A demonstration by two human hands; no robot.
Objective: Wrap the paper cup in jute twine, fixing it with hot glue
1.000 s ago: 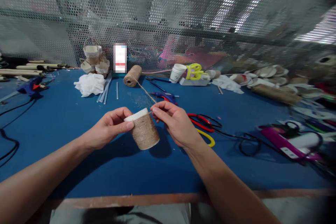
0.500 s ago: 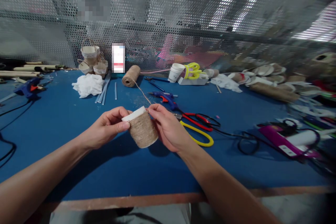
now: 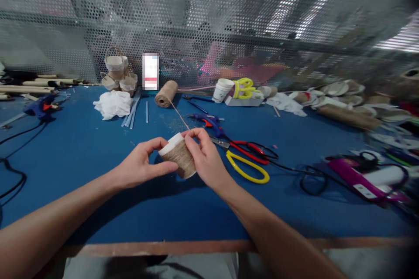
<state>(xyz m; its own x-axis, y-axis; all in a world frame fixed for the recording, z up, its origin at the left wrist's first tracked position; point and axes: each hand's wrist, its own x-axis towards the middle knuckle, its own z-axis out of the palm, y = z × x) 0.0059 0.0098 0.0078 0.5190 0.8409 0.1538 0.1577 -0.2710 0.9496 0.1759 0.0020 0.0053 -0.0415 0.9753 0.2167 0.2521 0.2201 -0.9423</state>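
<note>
Between my hands, above the blue table, is a white paper cup point(image 3: 180, 157) wrapped in brown twine, tilted, with a bare white band at its rim. My left hand point(image 3: 147, 161) grips it from the left, thumb along the twine and fingers at the rim. My right hand point(image 3: 204, 150) closes on its right side, finger and thumb pinched near the rim where the loose twine point(image 3: 179, 115) arrives. That strand runs back to a twine spool point(image 3: 166, 93) lying on its side. The cup's far side and some of my right fingertips are hidden.
A blue glue gun point(image 3: 209, 123) and scissors with red and yellow handles point(image 3: 250, 168) lie right of my hands. Glue sticks point(image 3: 131, 111) and white cloth point(image 3: 113, 104) lie back left. A paper cup point(image 3: 223, 90) stands at the back. A purple device point(image 3: 352, 176) with cables sits right.
The wrapped cup has turned a little in my hands. My left thumb has slid down from the rim onto the twine-covered side. My right hand still pinches near the rim.
</note>
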